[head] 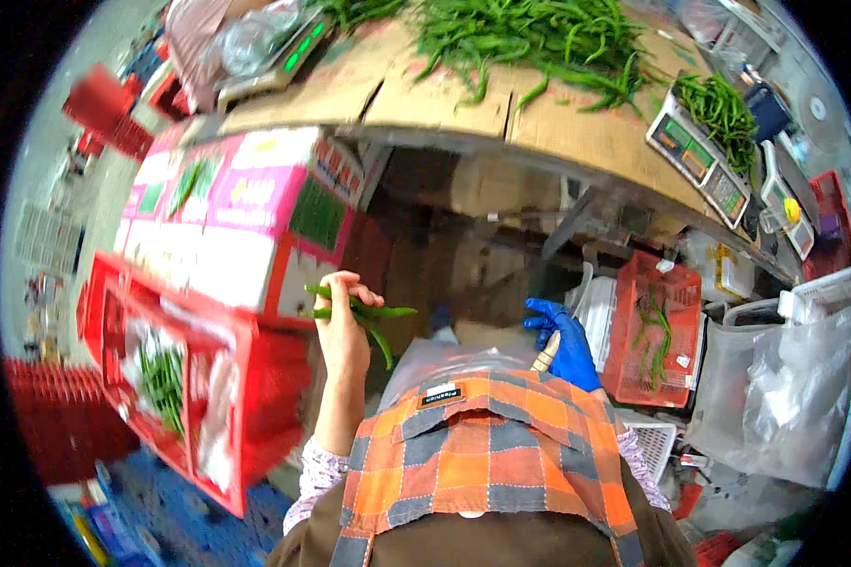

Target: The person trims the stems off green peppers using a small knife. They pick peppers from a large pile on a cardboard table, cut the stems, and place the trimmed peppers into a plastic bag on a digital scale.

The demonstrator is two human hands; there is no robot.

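Note:
Several long green chili peppers (386,311) are gripped in my bare left hand (344,305), their ends poking out on both sides of the fingers. This hand is raised in front of me, near the corner of a printed white and pink carton (255,191). My right hand (564,344) wears a blue glove and hovers by my apron, its fingers loosely bent and apart. A beige banded wrap (547,352) shows at its thumb; I cannot tell what it is made of. To its right, a few peppers (656,340) lie in a red plastic basket (620,361).
A heap of green peppers (532,32) covers part of the cardboard-topped table (432,106). More peppers fill a digital scale (695,159) at right; another scale (284,71) stands at left. A red crate (273,397) holds bundled green produce (162,383). Clear plastic bags (780,390) hang at right.

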